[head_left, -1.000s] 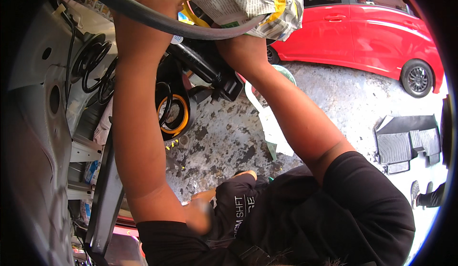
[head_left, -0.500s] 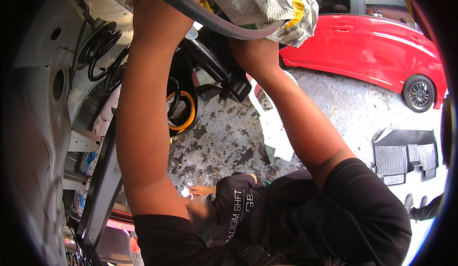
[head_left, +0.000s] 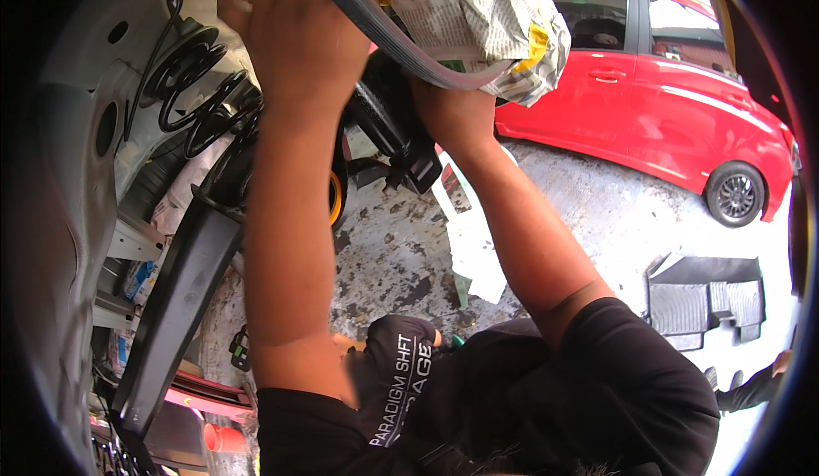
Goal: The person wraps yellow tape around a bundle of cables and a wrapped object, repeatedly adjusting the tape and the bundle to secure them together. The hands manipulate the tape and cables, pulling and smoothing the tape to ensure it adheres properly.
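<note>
Item: newsprint-wrapped bundle, up behind dk. curved strip; L hand beside, R hand at lower edge; fingers mostly hidden, can't tell grip. Chg.: L forearm now covers most of orange ring; reach shifted, work apparently still at bundle.

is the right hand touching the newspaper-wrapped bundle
Cannot tell: in the head view, the right hand disappears behind the dark curved strip, so its fingers and any contact with the newspaper-wrapped bundle are hidden.
</note>
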Motion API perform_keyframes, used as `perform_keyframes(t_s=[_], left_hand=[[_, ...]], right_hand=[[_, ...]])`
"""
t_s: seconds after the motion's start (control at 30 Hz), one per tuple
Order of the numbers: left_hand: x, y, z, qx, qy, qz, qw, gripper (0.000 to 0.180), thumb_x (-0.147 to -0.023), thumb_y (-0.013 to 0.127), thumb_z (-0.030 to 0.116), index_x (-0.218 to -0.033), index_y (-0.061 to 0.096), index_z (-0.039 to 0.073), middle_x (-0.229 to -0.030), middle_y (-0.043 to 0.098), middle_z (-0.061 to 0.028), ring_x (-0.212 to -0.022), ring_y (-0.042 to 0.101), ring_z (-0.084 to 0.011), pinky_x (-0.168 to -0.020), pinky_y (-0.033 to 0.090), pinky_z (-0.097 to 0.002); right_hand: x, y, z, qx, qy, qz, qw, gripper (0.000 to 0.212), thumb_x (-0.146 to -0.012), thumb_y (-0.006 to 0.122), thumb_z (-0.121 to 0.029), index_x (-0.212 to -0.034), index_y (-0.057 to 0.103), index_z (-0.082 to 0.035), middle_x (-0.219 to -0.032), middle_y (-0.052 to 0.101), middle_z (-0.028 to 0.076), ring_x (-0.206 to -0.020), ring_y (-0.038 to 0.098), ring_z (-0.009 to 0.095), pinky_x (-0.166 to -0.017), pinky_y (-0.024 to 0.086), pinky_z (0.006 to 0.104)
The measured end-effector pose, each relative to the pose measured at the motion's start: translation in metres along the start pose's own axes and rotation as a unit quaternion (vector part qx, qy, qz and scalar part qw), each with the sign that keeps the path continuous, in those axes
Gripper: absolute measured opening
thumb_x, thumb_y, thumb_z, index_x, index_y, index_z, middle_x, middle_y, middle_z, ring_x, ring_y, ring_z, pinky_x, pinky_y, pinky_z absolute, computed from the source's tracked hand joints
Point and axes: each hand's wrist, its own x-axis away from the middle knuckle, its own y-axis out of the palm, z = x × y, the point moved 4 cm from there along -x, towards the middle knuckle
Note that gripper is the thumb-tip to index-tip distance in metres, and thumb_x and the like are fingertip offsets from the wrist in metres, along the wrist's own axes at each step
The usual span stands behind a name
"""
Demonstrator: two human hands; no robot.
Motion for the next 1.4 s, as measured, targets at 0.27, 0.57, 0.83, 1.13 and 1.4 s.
perform_keyframes(t_s=[0.27,0.57,0.83,1.13,1.4], left_hand=[[0.134,-0.075,0.095,0.155,-0.097,0.116,0.976,0.025,-0.094,0.075,0.025,-0.115,0.070,0.012,-0.137,0.045,-0.0167,-0.124,0.047,-0.0353,-0.104,0.041,-0.0472],[0.113,-0.013,0.145,0.400,-0.317,0.072,0.857,0.059,-0.100,0.062,0.017,-0.150,0.044,-0.008,-0.150,0.048,-0.0324,-0.141,0.044,-0.0487,-0.119,0.034,-0.0520],[0.095,0.001,0.136,0.335,-0.461,0.013,0.822,0.081,-0.092,0.071,0.013,-0.158,0.030,-0.011,-0.158,0.038,-0.0351,-0.148,0.038,-0.0499,-0.123,0.032,-0.0515],[0.082,0.030,0.123,0.251,-0.482,0.055,0.838,0.059,-0.086,0.065,0.011,-0.137,0.049,-0.012,-0.132,0.056,-0.0332,-0.128,0.054,-0.0491,-0.113,0.044,-0.0519],[0.059,0.042,0.094,0.259,-0.500,0.069,0.824,0.041,-0.084,0.064,0.013,-0.120,0.059,-0.006,-0.116,0.064,-0.0286,-0.111,0.064,-0.0460,-0.101,0.052,-0.0498]], right_hand=[[-0.009,-0.017,-0.006,0.007,0.061,-0.078,0.995,0.023,-0.091,0.072,-0.031,-0.105,0.076,-0.013,-0.098,0.073,0.013,-0.093,0.070,0.035,-0.079,0.053,0.0464],[-0.007,-0.013,-0.002,0.014,0.126,-0.260,0.957,0.037,-0.102,0.064,-0.031,-0.134,0.065,-0.011,-0.126,0.068,0.014,-0.115,0.066,0.029,-0.097,0.051,0.0424],[0.012,-0.010,0.008,-0.014,0.077,-0.251,0.965,0.040,-0.103,0.063,-0.031,-0.137,0.061,-0.010,-0.130,0.065,0.014,-0.119,0.063,0.028,-0.100,0.049,0.0414],[0.016,-0.004,0.041,-0.068,0.010,-0.253,0.965,0.043,-0.104,0.062,-0.032,-0.140,0.056,-0.009,-0.136,0.061,0.013,-0.124,0.060,0.027,-0.103,0.046,0.0402],[0.008,-0.004,0.057,-0.090,-0.001,-0.279,0.956,0.046,-0.105,0.060,-0.032,-0.143,0.052,-0.007,-0.140,0.058,0.013,-0.128,0.057,0.026,-0.106,0.044,0.0392]])
